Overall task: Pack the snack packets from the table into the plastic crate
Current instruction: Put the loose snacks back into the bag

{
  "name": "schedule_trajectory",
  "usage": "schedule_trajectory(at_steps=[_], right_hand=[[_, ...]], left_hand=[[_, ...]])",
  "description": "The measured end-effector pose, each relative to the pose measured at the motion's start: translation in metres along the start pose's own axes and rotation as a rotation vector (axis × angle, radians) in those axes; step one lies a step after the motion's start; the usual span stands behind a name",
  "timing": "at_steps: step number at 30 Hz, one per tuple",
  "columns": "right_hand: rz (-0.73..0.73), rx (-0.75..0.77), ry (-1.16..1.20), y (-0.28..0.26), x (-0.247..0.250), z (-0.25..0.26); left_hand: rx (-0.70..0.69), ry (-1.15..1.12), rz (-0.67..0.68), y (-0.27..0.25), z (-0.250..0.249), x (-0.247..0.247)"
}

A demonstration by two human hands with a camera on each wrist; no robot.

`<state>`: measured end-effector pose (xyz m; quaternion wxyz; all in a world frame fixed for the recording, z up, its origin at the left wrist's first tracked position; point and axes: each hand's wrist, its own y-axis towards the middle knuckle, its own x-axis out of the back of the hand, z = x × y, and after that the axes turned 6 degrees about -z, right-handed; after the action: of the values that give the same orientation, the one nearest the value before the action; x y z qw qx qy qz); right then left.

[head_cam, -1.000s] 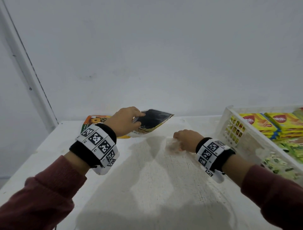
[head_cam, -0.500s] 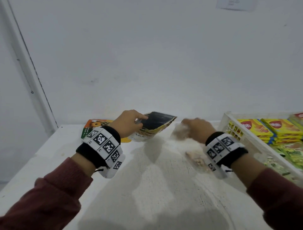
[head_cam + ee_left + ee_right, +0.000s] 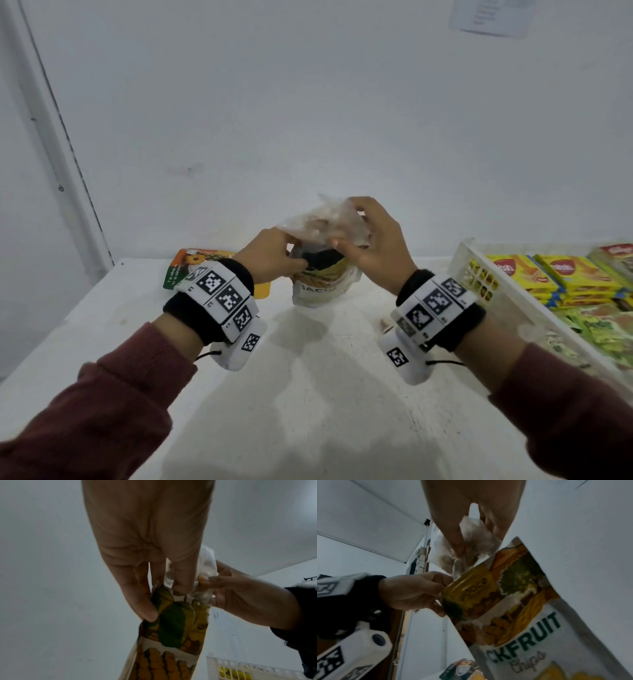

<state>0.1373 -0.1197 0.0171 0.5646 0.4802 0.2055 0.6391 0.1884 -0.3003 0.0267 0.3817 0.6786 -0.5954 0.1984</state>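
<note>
A jackfruit chips pouch (image 3: 322, 287) stands upright on the white table (image 3: 308, 394), its dark mouth open at the top. My left hand (image 3: 294, 263) pinches the pouch's top edge; the left wrist view shows the fingers (image 3: 147, 609) on the printed pouch (image 3: 173, 626). My right hand (image 3: 346, 226) grips a clear plastic bag (image 3: 325, 222) of pale snack pieces just above the pouch's mouth. In the right wrist view the fingers (image 3: 455, 540) pinch the clear bag (image 3: 474, 534) next to the pouch (image 3: 513, 601). The white plastic crate (image 3: 479, 274) stands at the right.
Yellow snack packets (image 3: 527, 274) and green ones (image 3: 603, 329) lie in the crate. An orange and green packet (image 3: 185, 270) lies flat behind my left wrist. A small pale item (image 3: 387, 323) lies on the table, partly hidden under my right wrist. A wall is close behind the table.
My right hand lifted the clear bag off the table and brought it left over the pouch. My left hand turned the pouch from tilted to upright.
</note>
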Motion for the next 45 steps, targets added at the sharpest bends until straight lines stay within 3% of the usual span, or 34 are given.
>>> schedule_trajectory(at_steps=[3,7,10,16,19,24,30,32,36,39,43,45], right_hand=[[0.025,-0.022,0.034,-0.005,0.004,-0.009],[0.188,0.150,-0.209,-0.003,0.012,-0.010],[0.212,0.266,-0.418,-0.003,0.014,-0.010],[0.418,0.465,-0.660,-0.006,0.012,-0.018],[0.489,0.460,-0.722,-0.010,0.013,-0.023],[0.451,0.461,-0.823,-0.009,0.009,-0.024],[0.508,0.432,-0.837,-0.003,0.003,-0.028],[0.582,0.385,-0.812,-0.001,0.003,-0.030],[0.856,0.134,-0.783,0.003,0.009,-0.034],[0.874,0.119,-0.780,0.009,0.016,-0.035],[0.836,0.292,-0.893,0.015,0.026,-0.044],[0.813,0.297,-0.859,0.017,0.028,-0.047]], left_hand=[[0.000,-0.042,-0.006,-0.002,0.000,0.001],[-0.019,-0.047,0.018,-0.003,-0.002,-0.001],[-0.020,-0.037,0.025,-0.002,-0.004,-0.004],[-0.018,-0.018,0.039,0.001,-0.004,-0.007],[-0.008,-0.001,0.039,0.003,-0.004,-0.009],[-0.035,-0.039,0.030,0.005,-0.006,-0.014],[-0.025,-0.140,0.023,0.013,-0.001,-0.022],[-0.031,-0.171,0.030,0.015,-0.002,-0.022],[-0.054,-0.117,0.040,0.020,-0.005,-0.022],[-0.061,-0.037,-0.009,0.022,0.000,-0.018],[-0.042,0.097,-0.091,0.027,0.006,-0.011],[-0.056,0.145,-0.083,0.029,0.005,-0.012]])
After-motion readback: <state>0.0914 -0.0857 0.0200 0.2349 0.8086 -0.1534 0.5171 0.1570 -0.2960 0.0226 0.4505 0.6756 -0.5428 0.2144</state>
